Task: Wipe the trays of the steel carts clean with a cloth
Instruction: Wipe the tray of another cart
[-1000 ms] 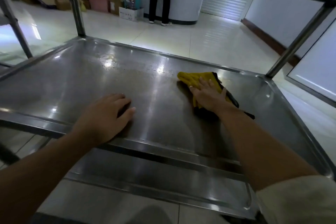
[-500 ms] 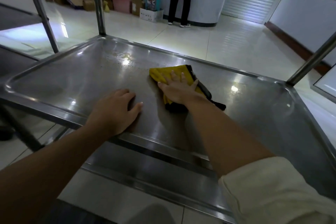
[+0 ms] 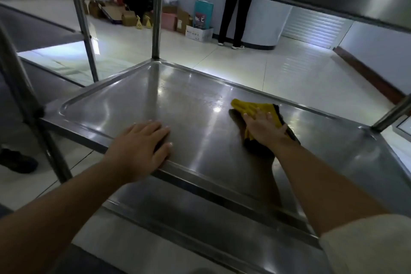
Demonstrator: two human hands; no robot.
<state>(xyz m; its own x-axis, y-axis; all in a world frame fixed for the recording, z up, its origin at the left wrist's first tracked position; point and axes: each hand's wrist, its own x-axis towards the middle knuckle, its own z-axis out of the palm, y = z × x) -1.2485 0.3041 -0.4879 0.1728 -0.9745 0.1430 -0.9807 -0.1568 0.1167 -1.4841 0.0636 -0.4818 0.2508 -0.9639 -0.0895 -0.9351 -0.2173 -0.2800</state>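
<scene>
We see one smooth, glossy steel tray (image 3: 124, 104) with rounded corners and a raised rim, and on its right half one crumpled yellow cloth (image 3: 251, 107) with a dark underside. Our right hand (image 3: 263, 128) presses flat on the cloth, fingers straight and slightly spread. Our left hand (image 3: 139, 147) rests palm-down on the tray's near rim, fingers relaxed, holding nothing.

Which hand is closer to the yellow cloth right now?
The right hand. It lies flat on the cloth, pressing it to the tray. The left hand rests on the tray's near edge, well apart from the cloth.
</scene>
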